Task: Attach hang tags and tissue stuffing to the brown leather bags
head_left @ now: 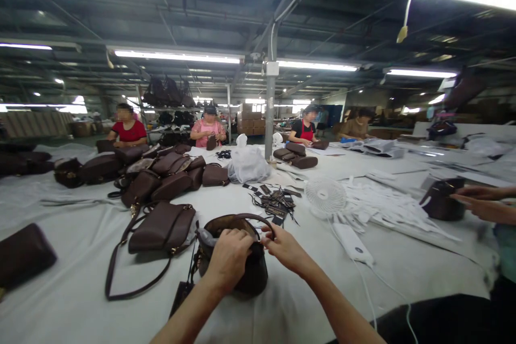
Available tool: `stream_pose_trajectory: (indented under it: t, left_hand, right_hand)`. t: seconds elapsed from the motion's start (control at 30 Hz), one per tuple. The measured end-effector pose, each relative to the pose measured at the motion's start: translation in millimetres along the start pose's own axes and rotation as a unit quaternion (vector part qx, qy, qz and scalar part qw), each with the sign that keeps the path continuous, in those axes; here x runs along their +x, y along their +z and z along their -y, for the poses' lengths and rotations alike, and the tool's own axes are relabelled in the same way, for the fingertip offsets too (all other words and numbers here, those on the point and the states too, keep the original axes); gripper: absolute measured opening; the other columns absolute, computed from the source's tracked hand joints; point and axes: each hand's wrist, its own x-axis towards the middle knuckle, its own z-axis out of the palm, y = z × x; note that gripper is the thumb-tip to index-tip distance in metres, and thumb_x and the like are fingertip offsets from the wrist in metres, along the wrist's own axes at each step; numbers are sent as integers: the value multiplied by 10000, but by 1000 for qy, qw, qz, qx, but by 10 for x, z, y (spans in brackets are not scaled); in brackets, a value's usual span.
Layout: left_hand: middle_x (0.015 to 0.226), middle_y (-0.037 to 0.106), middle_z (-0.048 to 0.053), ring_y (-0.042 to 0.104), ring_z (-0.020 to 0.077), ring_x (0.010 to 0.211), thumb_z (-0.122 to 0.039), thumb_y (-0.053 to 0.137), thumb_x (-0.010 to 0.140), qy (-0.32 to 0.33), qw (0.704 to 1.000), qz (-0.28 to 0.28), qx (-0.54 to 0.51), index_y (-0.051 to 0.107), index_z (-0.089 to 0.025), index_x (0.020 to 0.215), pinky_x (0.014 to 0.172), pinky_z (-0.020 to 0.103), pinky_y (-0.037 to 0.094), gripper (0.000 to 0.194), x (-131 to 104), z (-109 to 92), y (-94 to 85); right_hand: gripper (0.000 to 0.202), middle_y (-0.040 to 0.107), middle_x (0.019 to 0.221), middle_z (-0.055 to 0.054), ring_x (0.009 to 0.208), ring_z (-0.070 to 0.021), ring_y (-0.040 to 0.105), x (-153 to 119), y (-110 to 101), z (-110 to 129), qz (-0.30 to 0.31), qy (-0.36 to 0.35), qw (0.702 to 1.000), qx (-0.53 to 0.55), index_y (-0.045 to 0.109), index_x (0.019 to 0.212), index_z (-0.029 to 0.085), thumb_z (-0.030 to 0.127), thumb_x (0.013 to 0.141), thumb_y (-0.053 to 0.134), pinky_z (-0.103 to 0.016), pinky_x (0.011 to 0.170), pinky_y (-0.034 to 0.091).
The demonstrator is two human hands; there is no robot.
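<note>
A dark brown handbag [252,277] stands upright in front of me, its top open and some clear plastic showing inside. My left hand [230,255] is closed at the bag's near rim, its fingertips partly hidden. On the right side, my right hand [284,247] pinches the base of the curved handle [258,218]. A black tag [180,296] hangs by a cord at the bag's left. Left of it lies another brown bag [161,228] with a long strap. Just beyond the bag is a pile of black tags [276,201] with cords.
Many brown bags [173,185] are heaped at the left on the white-covered table [100,242]. A white fan [325,198] with cables and white paper strips [387,207] lie right. A co-worker's hands [484,201] hold another bag at far right. Several people work across the table.
</note>
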Motion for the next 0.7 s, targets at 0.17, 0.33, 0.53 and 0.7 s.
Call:
stream_pose_trajectory:
  t: [0.17, 0.33, 0.53, 0.7]
  left_hand:
    - [1093, 650, 35, 564, 217, 1005, -118, 533, 865, 39, 998, 38, -16, 672, -219, 939, 857, 350, 431, 187, 125, 78, -104]
    - [1138, 638, 55, 555, 225, 1021, -82, 434, 883, 39, 998, 53, 10, 629, -230, 1106, 840, 363, 436, 331, 158, -3, -132]
    - [1020, 651, 95, 549, 283, 989, -211, 564, 849, -33, 995, 47, 75, 635, -166, 900, 843, 431, 430, 99, 193, -226, -77]
    - [969, 631, 90, 547, 249, 898, -27, 473, 816, -1, 998, 9, 67, 563, -156, 924, 804, 397, 422, 191, 158, -235, 112]
  right_hand:
    - [246, 658, 756, 1, 679, -168, 607, 4, 44, -52, -23, -23, 994, 107, 641, 915, 180, 260, 686, 598, -271, 577, 497]
    - [145, 636, 697, 19, 634, -149, 571, -15, 49, 67, -32, -68, 989, 124, 666, 820, 190, 258, 701, 618, -259, 572, 477]
    - [271, 619, 759, 12, 697, -161, 596, -65, 73, 58, -69, -20, 969, 235, 612, 823, 190, 316, 618, 736, -296, 645, 537]
    - [345, 593, 807, 9, 787, -179, 621, -124, 79, 53, -76, 29, 940, 332, 580, 813, 193, 343, 581, 786, -337, 743, 562]
